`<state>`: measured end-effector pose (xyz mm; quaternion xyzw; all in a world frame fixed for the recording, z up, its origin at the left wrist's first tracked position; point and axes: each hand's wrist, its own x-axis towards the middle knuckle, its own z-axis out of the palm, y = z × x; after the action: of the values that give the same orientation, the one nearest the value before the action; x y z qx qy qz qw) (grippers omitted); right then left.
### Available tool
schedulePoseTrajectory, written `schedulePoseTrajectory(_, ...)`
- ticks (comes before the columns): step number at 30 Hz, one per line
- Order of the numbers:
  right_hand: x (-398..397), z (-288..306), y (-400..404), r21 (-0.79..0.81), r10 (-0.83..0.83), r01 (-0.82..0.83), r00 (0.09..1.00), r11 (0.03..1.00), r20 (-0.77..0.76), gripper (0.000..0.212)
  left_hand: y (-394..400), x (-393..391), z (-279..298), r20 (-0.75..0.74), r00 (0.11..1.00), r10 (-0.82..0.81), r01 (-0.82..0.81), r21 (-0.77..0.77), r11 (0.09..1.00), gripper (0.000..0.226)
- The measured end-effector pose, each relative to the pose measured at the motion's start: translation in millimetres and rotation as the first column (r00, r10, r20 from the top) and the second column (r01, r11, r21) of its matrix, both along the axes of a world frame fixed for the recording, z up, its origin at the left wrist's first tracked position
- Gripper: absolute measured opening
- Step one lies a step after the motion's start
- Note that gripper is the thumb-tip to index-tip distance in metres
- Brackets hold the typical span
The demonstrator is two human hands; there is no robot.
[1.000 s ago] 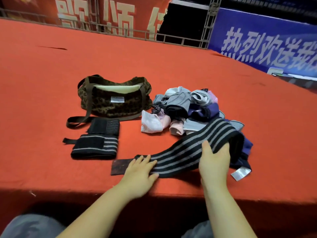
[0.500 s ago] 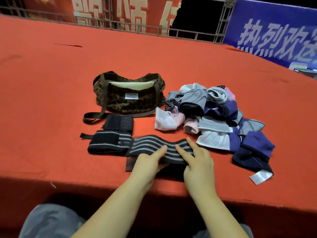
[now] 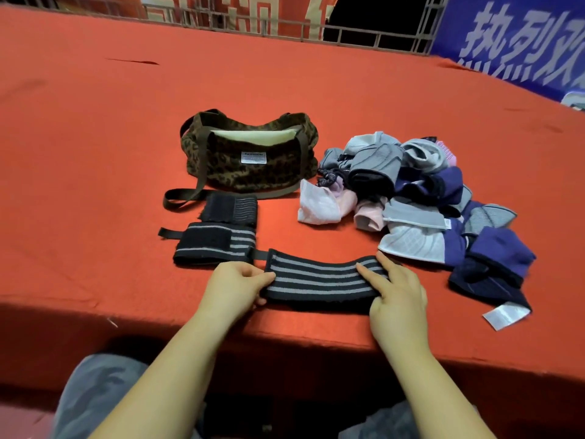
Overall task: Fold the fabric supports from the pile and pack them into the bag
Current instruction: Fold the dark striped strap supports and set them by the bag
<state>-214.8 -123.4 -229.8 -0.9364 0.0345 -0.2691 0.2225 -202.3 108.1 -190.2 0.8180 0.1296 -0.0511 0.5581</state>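
- The striped support [image 3: 319,278], a black elastic band crossed lengthwise by grey stripes, is laid folded flat on the red worktop [image 3: 95,153], spanning the gap between the two hands.
- Its left end is pinched by the left hand [image 3: 235,288], thumb on top and fingers curled under the edge.
- Its right end is pressed down by the right hand [image 3: 397,299], with straight fingers laid on the stripes and nothing gripped.
- A narrow black tab is seen sticking out of the band just beyond the left hand's fingertips.
- Two folded black supports [image 3: 221,231] are set just beyond the left hand, one behind the other, the nearer one striped in grey like the held band.
- The leopard-print bag [image 3: 250,153] is placed farther out beyond the left hand, its mouth open and a pale lining shown.
- The pile [image 3: 421,198] of unfolded supports, in grey, pink, white and purple, is heaped beyond and to the right of the right hand.
- A white label [image 3: 506,315] is seen at the pile's near edge, right of the right hand.
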Motion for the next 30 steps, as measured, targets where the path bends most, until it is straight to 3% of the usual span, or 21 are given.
schedulePoseTrajectory(3,-0.3,-7.5,0.9,-0.024,0.033,-0.033,0.999,0.999,0.023,0.063,4.7,0.0,-5.3,0.046,0.999,0.011,-0.021,0.223,0.975,0.022)
schedulePoseTrajectory(8,0.7,-11.1,3.4,-0.001,0.058,-0.058,0.998,0.998,0.018,0.062,6.1,0.6,-2.2,0.062,0.998,0.024,-0.046,0.384,0.922,0.022)
schedulePoseTrajectory(16,-1.0,-10.1,9.3,0.009,0.070,-0.070,0.997,0.997,0.028,0.060,11.2,-1.3,-2.1,0.060,0.998,0.025,-0.050,0.464,0.885,0.023)
schedulePoseTrajectory(25,-16.4,14.1,11.0,0.098,0.235,-0.220,0.954,0.971,-0.188,0.059,15.7,1.9,-3.4,0.026,0.999,0.022,-0.031,0.446,0.895,0.026)
schedulePoseTrajectory(28,-11.4,23.8,-7.2,0.146,0.024,0.004,0.982,0.989,-0.189,0.056,18.0,3.7,-5.4,0.014,1.000,0.005,-0.010,0.431,0.902,0.027)
schedulePoseTrajectory(30,-7.2,29.0,-17.7,0.214,-0.111,0.181,0.947,0.960,-0.302,0.059,17.4,2.4,-6.7,0.027,1.000,-0.009,-0.004,0.449,0.893,0.025)
